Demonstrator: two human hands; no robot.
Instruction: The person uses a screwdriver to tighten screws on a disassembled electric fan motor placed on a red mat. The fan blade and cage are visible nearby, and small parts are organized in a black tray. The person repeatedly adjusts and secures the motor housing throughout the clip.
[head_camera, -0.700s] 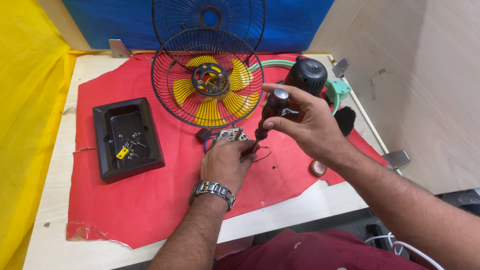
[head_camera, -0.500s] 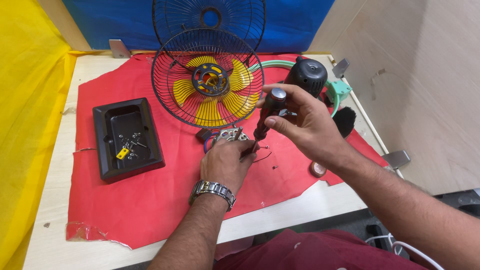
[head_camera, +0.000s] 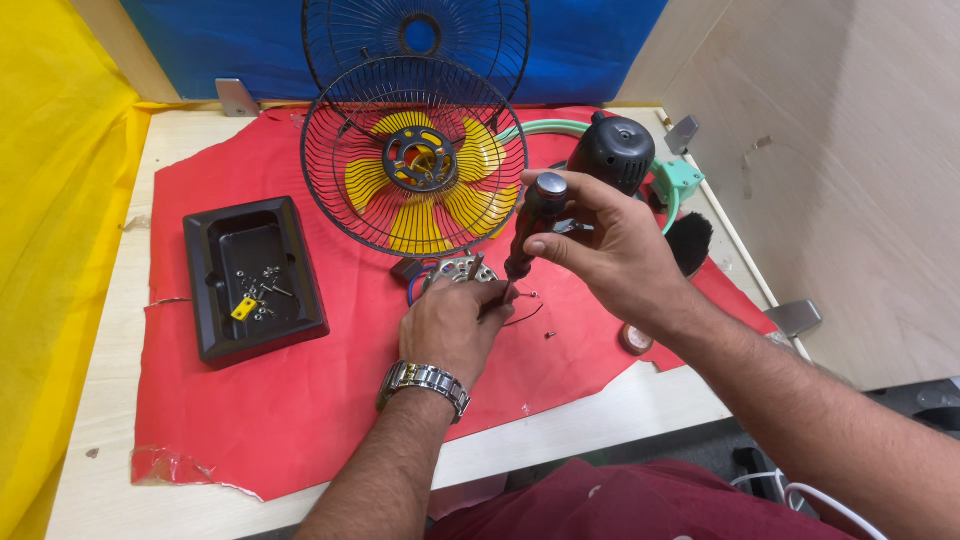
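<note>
The right hand (head_camera: 610, 245) grips a screwdriver (head_camera: 528, 228) upright, tip down on a small metal part (head_camera: 455, 270) that the left hand (head_camera: 450, 325) pins to the red cloth (head_camera: 300, 400), just near the fan guard (head_camera: 415, 160). A tilted tip could slip off and jab the holding fingers (head_camera: 480, 305), or flick the loose screw (head_camera: 550, 335) off the bench (head_camera: 110, 400).

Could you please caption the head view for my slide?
Right hand drives a screwdriver into a small metal part steadied by the left hand on red cloth.

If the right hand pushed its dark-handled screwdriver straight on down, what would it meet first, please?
Probably the small metal part pinned under the left hand; the right hand aims the screwdriver there, though its tip is hard to see.
</note>
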